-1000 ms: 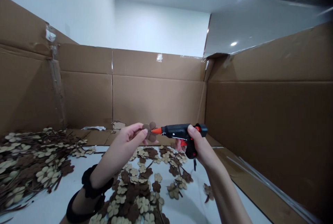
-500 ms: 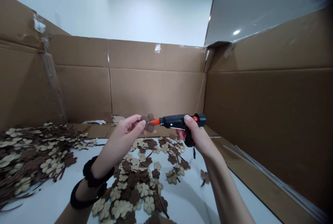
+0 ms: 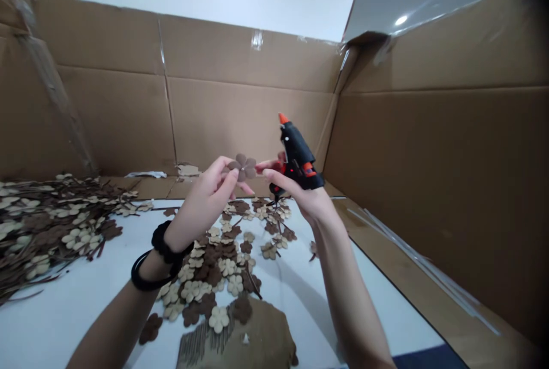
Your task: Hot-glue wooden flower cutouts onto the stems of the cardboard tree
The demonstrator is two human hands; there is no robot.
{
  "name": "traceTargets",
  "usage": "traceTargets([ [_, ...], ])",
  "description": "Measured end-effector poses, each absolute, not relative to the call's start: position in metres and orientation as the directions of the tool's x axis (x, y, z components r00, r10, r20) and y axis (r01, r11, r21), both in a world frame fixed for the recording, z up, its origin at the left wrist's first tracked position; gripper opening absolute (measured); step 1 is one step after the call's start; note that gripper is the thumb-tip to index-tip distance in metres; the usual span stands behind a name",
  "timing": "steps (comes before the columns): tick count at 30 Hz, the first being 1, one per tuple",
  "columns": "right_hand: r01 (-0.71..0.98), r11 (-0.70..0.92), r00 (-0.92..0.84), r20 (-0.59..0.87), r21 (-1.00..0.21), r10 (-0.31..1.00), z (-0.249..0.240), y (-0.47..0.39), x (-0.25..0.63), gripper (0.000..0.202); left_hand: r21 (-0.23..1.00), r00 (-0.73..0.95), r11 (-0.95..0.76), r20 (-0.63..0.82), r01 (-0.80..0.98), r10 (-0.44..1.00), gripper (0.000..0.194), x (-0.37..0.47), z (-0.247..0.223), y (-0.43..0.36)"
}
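My left hand (image 3: 217, 186) pinches a brown felt flower (image 3: 242, 167) by one petal, and a small pale spot shows at the flower's centre. In my right hand (image 3: 300, 189) is a black and orange glue gun (image 3: 298, 146), its orange nozzle tilted up and away from the flower. The thumb and a forefinger of that hand reach toward the flower's right edge; whether they touch it I cannot tell. Below both hands, loose brown and cream flowers (image 3: 227, 266) lie scattered on the white tabletop (image 3: 295, 312).
A large heap of flowers with stems (image 3: 51, 220) covers the table's left side. Cardboard walls (image 3: 249, 106) stand at the back and sides. Near the front lies a cardboard piece (image 3: 257, 334) with a flower on it. Clear glue sticks (image 3: 424, 266) lie along the right edge.
The glue gun's nozzle has left the flower's centre and swung upward, and my right fingers have come near the flower. My view has tipped down, bringing the front cardboard piece into sight.
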State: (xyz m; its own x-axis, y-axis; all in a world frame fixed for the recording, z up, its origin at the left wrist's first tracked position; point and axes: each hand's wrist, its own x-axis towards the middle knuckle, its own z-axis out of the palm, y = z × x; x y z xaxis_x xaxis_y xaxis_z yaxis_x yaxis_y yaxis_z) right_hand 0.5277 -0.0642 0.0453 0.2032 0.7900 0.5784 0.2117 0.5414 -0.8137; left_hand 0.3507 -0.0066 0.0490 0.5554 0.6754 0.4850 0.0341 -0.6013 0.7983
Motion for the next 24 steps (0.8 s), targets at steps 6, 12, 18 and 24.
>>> traceTargets([
  [6,0.227,0.539,0.227,0.582,-0.811,0.781,0.039,-0.057,0.515,0.021,0.825,0.585,-0.565,0.466,-0.017,0.664,0.013,0.361,0.041,-0.005],
  [12,0.238,0.555,0.271,0.604,-0.797,0.750,0.038,-0.053,0.519,0.024,0.804,0.627,-0.595,0.461,0.005,0.628,0.022,0.355,0.045,0.008],
  [18,0.281,0.571,0.345,0.637,-0.771,0.689,0.041,-0.054,0.527,0.026,0.390,0.795,-0.778,0.162,0.492,0.585,0.026,0.363,0.005,0.061],
  [24,0.271,0.580,0.360,0.640,-0.768,0.679,0.038,-0.050,0.531,0.029,0.159,0.810,-0.795,-0.096,0.586,0.578,0.003,0.388,-0.059,0.082],
])
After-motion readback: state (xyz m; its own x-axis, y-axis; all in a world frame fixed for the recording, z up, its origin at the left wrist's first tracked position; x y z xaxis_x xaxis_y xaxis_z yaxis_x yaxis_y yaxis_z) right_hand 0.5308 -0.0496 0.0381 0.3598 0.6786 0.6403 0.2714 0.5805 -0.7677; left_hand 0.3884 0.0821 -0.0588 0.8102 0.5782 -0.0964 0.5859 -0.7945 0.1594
